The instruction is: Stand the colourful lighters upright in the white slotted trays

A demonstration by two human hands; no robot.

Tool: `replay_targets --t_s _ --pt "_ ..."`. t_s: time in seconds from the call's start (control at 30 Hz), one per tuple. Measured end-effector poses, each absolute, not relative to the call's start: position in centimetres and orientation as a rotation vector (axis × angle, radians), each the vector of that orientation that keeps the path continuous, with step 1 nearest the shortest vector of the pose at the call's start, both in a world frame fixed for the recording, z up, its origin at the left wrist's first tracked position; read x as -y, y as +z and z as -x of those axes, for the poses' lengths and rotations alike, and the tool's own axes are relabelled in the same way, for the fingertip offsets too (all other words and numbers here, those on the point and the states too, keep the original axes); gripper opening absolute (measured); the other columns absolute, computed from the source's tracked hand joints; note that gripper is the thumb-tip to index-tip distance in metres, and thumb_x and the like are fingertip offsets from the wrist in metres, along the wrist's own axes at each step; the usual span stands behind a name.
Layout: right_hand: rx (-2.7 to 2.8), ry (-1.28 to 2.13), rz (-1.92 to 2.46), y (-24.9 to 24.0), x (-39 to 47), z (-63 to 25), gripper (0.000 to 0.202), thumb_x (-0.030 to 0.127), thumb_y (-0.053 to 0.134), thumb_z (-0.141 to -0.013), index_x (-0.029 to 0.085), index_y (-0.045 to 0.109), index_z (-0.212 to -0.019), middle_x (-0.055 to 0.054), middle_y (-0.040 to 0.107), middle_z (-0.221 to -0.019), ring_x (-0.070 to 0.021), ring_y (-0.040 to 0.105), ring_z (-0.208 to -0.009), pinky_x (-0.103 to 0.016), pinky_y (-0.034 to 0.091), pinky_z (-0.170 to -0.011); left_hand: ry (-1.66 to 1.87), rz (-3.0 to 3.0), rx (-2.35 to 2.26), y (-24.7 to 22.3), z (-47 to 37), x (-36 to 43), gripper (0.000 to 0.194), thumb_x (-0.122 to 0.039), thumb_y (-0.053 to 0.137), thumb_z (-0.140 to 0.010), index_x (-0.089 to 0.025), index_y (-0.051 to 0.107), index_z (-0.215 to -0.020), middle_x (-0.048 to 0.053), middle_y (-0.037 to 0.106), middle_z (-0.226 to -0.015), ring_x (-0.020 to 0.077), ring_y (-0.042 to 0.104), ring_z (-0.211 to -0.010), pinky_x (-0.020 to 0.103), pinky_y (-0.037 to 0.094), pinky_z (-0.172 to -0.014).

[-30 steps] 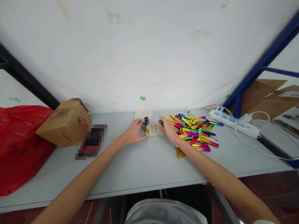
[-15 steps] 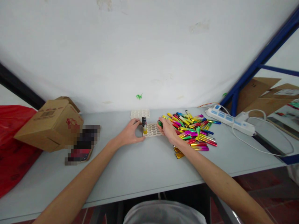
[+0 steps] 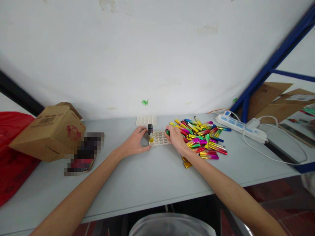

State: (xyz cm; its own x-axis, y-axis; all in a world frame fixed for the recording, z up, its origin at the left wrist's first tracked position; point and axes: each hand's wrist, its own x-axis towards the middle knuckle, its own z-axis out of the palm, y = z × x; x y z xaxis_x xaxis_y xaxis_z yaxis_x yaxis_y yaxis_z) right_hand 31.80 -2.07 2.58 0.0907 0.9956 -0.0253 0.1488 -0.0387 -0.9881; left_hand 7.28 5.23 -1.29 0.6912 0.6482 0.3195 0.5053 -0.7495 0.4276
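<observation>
A white tray with rows of holes (image 3: 159, 139) lies on the table in front of me. Several lighters (image 3: 150, 132) with black tops and yellow bodies stand upright in a row at its left end. My left hand (image 3: 135, 142) curves around that end, thumb and fingers apart, close to the standing lighters. Over the tray's right end, my right hand (image 3: 176, 137) is closed on a green lighter (image 3: 167, 132), most of it hidden by the fingers. Right beside this hand spreads a loose pile of shiny, many-coloured lighters (image 3: 206, 144).
Behind the tray lies a second white holed tray (image 3: 146, 120) near the wall. On the left are a cardboard box (image 3: 46, 134), a red bag (image 3: 14, 164) and a blurred-out phone-like object (image 3: 85, 154). A white power strip (image 3: 242, 127) with cables lies right.
The view has shifted slightly. Both hands keep nearly the same places at the tray, the right one still with the green lighter.
</observation>
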Motion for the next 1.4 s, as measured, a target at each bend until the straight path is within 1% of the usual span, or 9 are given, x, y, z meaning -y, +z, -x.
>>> replay_targets --t_s 0.2,0.33,0.43,0.53,0.73,0.87,0.93,1.07,1.4 --pt "1.243 1.090 1.365 2.3 2.1 -32.0 0.060 0.038 0.042 -0.109 0.027 0.038 -0.050 0.004 0.031 -0.049 -0.0148 0.028 -0.051 -0.033 0.025 -0.055 0.664 -2.590 -0.911 -1.2 -7.3 -5.1 0.060 -0.041 0.085 -0.082 -0.020 0.069 -0.135 0.017 0.067 -0.147 0.0412 0.065 -0.142 0.058 0.055 -0.129" --pt "1.250 1.136 1.335 2.3 2.1 -32.0 0.067 0.064 0.044 -0.110 0.026 0.046 -0.055 0.005 0.029 -0.052 -0.0144 0.028 -0.051 -0.032 0.024 -0.054 0.660 -2.588 -0.928 -1.3 -7.4 -5.2 0.061 -0.043 0.086 -0.081 -0.019 0.069 -0.135 0.017 0.068 -0.146 0.0414 0.065 -0.143 0.058 0.055 -0.129" --pt "1.283 1.206 1.268 2.5 2.1 -32.1 0.072 0.087 0.045 -0.103 0.025 0.055 -0.068 0.006 0.034 -0.055 -0.0145 0.031 -0.052 -0.031 0.027 -0.053 0.672 -2.579 -0.928 -1.4 -7.4 -5.3 0.062 -0.043 0.087 -0.081 -0.021 0.069 -0.136 0.016 0.068 -0.146 0.0415 0.065 -0.142 0.058 0.055 -0.128" --pt "1.332 1.184 1.185 2.6 2.4 -32.2 0.073 0.094 0.047 -0.099 0.025 0.060 -0.083 0.005 0.045 -0.063 -0.0150 0.039 -0.055 -0.030 0.033 -0.054 0.686 -2.572 -0.909 -1.5 -7.4 -5.3 0.062 -0.044 0.086 -0.081 -0.021 0.069 -0.137 0.017 0.068 -0.145 0.0414 0.065 -0.142 0.059 0.055 -0.128" --pt "1.637 0.937 1.152 2.6 3.2 -32.7 0.056 0.077 0.048 -0.111 0.025 0.064 -0.100 0.000 0.064 -0.080 -0.0195 0.063 -0.072 -0.032 0.054 -0.070 0.701 -2.557 -0.901 -1.6 -7.4 -5.2 0.062 -0.040 0.088 -0.080 -0.023 0.070 -0.137 0.014 0.069 -0.143 0.0399 0.065 -0.140 0.057 0.056 -0.127" --pt "1.771 0.610 1.142 2.7 3.5 -32.7 0.044 0.066 0.061 -0.109 0.024 0.068 -0.100 -0.010 0.073 -0.104 -0.0253 0.071 -0.097 -0.037 0.059 -0.085 0.687 -2.553 -0.905 -1.6 -7.5 -5.2 0.062 -0.038 0.086 -0.080 -0.023 0.069 -0.138 0.014 0.068 -0.144 0.0393 0.064 -0.143 0.056 0.055 -0.129" --pt "1.794 0.462 1.156 2.7 3.5 -32.7 0.040 0.060 0.065 -0.108 0.023 0.069 -0.094 -0.009 0.074 -0.098 -0.0261 0.070 -0.095 -0.038 0.057 -0.088 0.691 -2.551 -0.903 -1.6 -7.5 -5.1 0.062 -0.039 0.086 -0.080 -0.022 0.069 -0.137 0.014 0.068 -0.144 0.0390 0.064 -0.142 0.055 0.055 -0.129" --pt "1.763 0.467 1.251 2.7 3.6 -32.5 0.040 0.055 0.068 -0.107 0.024 0.066 -0.081 -0.005 0.075 -0.079 -0.0239 0.071 -0.079 -0.035 0.053 -0.080 0.709 -2.540 -0.905 -1.5 -7.7 -5.1 0.061 -0.039 0.087 -0.079 -0.022 0.070 -0.135 0.014 0.068 -0.142 0.0387 0.064 -0.141 0.055 0.055 -0.129" --pt "1.907 0.525 1.268 1.5 3.1 -32.3 0.037 0.052 0.071 -0.113 0.023 0.077 -0.091 -0.006 0.086 -0.089 -0.0240 0.080 -0.084 -0.031 0.055 -0.082 0.717 -2.494 -0.895 -1.4 -7.5 -5.2 0.061 -0.044 0.090 -0.078 -0.023 0.073 -0.132 0.014 0.070 -0.143 0.0387 0.067 -0.138 0.057 0.056 -0.126"
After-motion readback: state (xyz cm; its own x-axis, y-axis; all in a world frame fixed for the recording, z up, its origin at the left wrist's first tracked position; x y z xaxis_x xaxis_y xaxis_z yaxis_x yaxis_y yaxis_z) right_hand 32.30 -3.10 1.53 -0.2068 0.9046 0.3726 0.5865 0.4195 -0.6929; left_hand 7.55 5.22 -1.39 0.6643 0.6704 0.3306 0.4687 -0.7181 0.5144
